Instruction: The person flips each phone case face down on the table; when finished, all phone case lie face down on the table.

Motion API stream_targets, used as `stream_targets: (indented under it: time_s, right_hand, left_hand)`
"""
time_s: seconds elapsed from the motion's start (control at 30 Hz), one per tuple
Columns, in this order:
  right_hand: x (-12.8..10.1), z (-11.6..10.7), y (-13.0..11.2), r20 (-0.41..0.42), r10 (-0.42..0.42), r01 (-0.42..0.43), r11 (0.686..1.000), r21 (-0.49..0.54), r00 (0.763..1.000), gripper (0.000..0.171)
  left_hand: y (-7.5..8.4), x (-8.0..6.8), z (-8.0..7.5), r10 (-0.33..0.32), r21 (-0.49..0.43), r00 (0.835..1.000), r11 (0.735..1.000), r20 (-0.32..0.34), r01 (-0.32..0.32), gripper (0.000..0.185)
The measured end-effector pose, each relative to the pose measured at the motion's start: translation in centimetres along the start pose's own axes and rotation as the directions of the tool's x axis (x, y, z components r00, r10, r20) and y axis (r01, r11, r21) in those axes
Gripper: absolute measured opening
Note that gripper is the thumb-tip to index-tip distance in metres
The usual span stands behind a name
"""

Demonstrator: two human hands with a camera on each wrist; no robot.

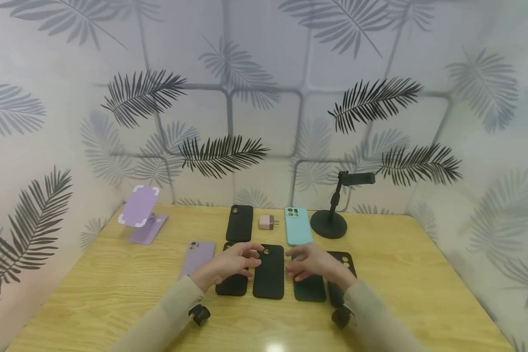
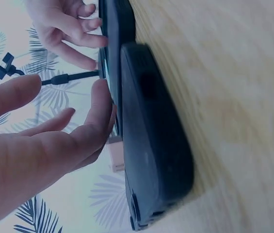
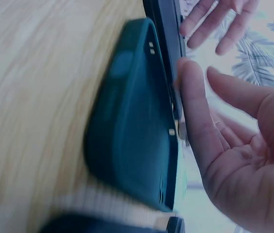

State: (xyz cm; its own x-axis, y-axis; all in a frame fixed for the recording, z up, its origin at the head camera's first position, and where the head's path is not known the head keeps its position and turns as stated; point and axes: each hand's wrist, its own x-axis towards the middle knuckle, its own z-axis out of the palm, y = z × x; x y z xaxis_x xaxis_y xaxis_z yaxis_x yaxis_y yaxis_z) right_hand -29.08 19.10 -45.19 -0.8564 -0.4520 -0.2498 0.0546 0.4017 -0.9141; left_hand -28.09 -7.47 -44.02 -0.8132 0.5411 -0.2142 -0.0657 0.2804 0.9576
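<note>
The room is bounded by a pale wall [image 1: 264,58] printed with leaves. A wood-grained table [image 1: 400,274] is seen below it. At the back, a black stand [image 1: 329,225] is set on the right and a purple stand [image 1: 139,205] on the left. Over the front row, the left hand [image 1: 232,261] and right hand [image 1: 311,261] are held well apart, fingers loosely bent, thumbs clear of the fingertips, with nothing gripped; whether any case is touched cannot be told. Beside and beneath them are laid a purple case [image 1: 198,255], two black cases [image 1: 268,274], a dark green case [image 1: 310,289], shown hollow side up in the right wrist view, and a dark case [image 1: 348,274]. Behind these, a pink plug [image 1: 265,222] is flanked by another black case [image 1: 239,223] and a light blue case [image 1: 297,227].
</note>
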Motion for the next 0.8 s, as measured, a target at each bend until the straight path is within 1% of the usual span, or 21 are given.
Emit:
stream_targets:
  time_s: [0.13, 0.27, 0.37, 0.5, 0.57, 0.8]
  right_hand:
    - [-1.2, -1.5, 0.5, -0.011, -0.056, 0.056, 0.998, -0.002, 0.998, 0.048]
    - [-2.5, -3.1, 1.4, -0.046, -0.097, 0.097, 0.995, -0.003, 0.994, 0.043]
    - [-3.3, -4.1, 1.9, -0.068, -0.116, 0.115, 0.993, -0.019, 0.991, 0.042]
    - [-4.5, -4.7, 2.3, -0.090, -0.121, 0.115, 0.991, -0.074, 0.989, 0.043]
    - [-5.0, -4.9, 2.4, -0.094, -0.114, 0.106, 0.990, -0.091, 0.989, 0.045]
    - [-5.5, -5.1, 2.9, -0.071, -0.075, 0.072, 0.996, -0.051, 0.995, 0.052]
  left_hand:
    - [0.0, 0.3, 0.3, 0.024, 0.050, 1.000, 0.998, -0.004, -0.023, 0.042]
    - [-0.1, 0.8, 1.2, 0.043, 0.065, 0.999, 0.997, 0.003, -0.043, 0.042]
    - [0.0, 1.2, 2.0, 0.045, 0.064, 0.999, 0.997, -0.007, -0.045, 0.042]
    - [0.3, 1.6, 3.2, 0.041, 0.032, 0.999, 0.999, -0.021, -0.040, 0.046]
    - [0.5, 1.8, 3.8, 0.035, 0.004, 0.999, 0.999, -0.014, -0.035, 0.047]
    - [1.0, 2.8, 5.6, 0.019, -0.094, 0.999, 0.995, 0.035, -0.016, 0.051]
